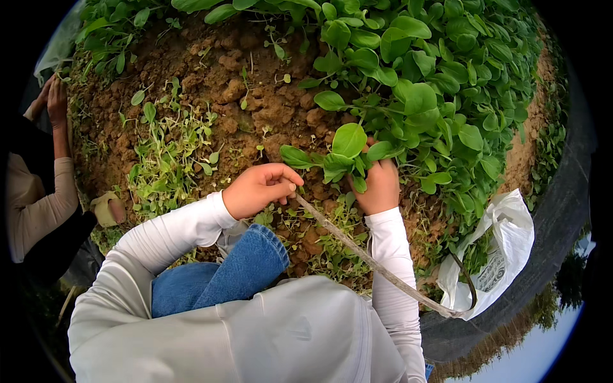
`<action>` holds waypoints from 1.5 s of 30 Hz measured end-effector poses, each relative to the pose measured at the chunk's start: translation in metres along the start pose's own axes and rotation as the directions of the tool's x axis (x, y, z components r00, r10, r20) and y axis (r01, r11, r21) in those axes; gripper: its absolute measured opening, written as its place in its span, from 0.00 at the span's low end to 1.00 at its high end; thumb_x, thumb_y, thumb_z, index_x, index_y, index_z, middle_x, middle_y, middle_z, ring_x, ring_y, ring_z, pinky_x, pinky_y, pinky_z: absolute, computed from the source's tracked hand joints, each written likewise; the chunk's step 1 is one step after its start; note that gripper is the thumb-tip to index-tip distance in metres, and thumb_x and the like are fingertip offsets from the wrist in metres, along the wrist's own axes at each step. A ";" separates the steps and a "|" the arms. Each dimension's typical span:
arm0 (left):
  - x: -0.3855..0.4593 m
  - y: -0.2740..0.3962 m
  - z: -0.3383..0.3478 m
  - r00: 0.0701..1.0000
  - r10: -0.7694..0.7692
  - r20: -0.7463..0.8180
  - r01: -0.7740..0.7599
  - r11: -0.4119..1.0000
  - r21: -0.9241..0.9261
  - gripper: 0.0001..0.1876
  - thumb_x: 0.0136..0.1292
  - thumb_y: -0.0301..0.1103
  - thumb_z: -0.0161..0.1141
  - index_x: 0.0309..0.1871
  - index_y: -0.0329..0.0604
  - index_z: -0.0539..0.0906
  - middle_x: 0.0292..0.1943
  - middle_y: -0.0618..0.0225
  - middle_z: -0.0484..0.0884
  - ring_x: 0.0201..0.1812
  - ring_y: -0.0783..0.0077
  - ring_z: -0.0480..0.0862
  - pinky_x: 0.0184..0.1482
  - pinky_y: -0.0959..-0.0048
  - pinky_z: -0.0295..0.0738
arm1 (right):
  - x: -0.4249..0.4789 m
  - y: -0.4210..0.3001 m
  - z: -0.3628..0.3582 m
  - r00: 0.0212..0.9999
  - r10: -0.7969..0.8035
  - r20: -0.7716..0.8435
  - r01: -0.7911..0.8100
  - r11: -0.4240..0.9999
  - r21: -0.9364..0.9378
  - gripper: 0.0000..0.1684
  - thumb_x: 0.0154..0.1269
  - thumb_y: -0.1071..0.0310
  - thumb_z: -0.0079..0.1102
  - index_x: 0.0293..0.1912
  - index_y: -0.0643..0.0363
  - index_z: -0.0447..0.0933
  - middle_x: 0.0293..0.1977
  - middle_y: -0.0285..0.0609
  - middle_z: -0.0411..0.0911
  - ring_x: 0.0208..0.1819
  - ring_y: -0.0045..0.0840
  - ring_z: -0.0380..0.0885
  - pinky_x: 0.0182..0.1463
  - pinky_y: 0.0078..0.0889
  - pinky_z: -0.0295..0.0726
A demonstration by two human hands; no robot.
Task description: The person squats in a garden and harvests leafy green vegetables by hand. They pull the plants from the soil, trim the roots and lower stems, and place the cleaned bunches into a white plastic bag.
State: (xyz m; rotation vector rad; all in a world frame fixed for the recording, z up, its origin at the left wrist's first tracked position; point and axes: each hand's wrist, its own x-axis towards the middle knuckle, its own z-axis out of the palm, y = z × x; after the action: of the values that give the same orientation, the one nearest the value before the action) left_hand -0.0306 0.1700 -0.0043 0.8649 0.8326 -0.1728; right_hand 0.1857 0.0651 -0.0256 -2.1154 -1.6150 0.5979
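Note:
My left hand (262, 189) is over the soil, thumb and forefinger pinched together at the end of a long thin bent stick (357, 249). The stick slants down across my right sleeve to a white plastic bag (515, 239), where its far part curves back in a hook. My right hand (379, 184) reaches into the edge of the leafy green seedlings (421, 105), closed around a leafy seedling (349, 140). Leaves hide most of its fingers. The open bag bears printing and has green leaves inside.
Clumpy brown soil (225, 91) carries small pale plants (175, 153) left of my hands. At the far left another person's hands (53, 98) hold the edge of a translucent sheet (60, 40). Black ground sheeting (565, 177) borders the bed at right. My jeans-covered knee (239, 265) is below my left hand.

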 end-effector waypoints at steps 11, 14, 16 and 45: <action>0.009 0.003 0.001 0.998 0.038 -0.039 -0.040 0.998 -0.039 0.08 0.63 0.31 0.53 0.43 0.41 0.77 0.30 0.74 0.77 0.30 0.83 0.75 0.34 0.83 0.71 | -0.012 0.003 0.016 0.940 0.232 -0.249 -0.172 0.956 0.239 0.17 0.42 0.75 0.61 0.38 0.59 0.76 0.37 0.47 0.76 0.36 0.40 0.76 0.38 0.33 0.75; 0.010 0.005 0.001 0.998 0.052 -0.031 -0.053 0.997 -0.062 0.08 0.63 0.31 0.53 0.43 0.41 0.77 0.30 0.73 0.77 0.30 0.82 0.75 0.35 0.82 0.72 | -0.021 0.003 0.018 0.858 0.444 -0.258 -0.315 0.852 0.418 0.13 0.48 0.77 0.57 0.38 0.66 0.77 0.31 0.44 0.79 0.32 0.26 0.77 0.38 0.26 0.74; 0.008 0.007 0.000 0.997 0.061 -0.051 -0.064 0.997 -0.053 0.08 0.63 0.31 0.53 0.43 0.41 0.77 0.30 0.73 0.77 0.30 0.82 0.75 0.35 0.82 0.72 | -0.025 0.004 0.021 0.840 0.462 -0.283 -0.291 0.825 0.485 0.10 0.51 0.78 0.57 0.37 0.69 0.77 0.32 0.40 0.79 0.33 0.20 0.75 0.40 0.23 0.73; 0.016 0.059 0.042 0.456 0.816 0.354 -0.677 0.060 0.733 0.04 0.46 0.29 0.60 0.27 0.40 0.80 0.25 0.66 0.76 0.31 0.62 0.75 0.36 0.67 0.71 | -0.050 -0.055 -0.047 0.865 0.500 -0.043 -0.101 0.257 0.961 0.13 0.59 0.72 0.57 0.44 0.65 0.71 0.37 0.45 0.77 0.31 0.17 0.72 0.31 0.15 0.68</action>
State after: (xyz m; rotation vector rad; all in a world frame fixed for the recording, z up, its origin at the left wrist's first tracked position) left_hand 0.0315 0.1813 0.0352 2.1862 0.2508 0.5496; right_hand 0.1569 0.0269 0.0480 -1.4012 -0.3206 0.9280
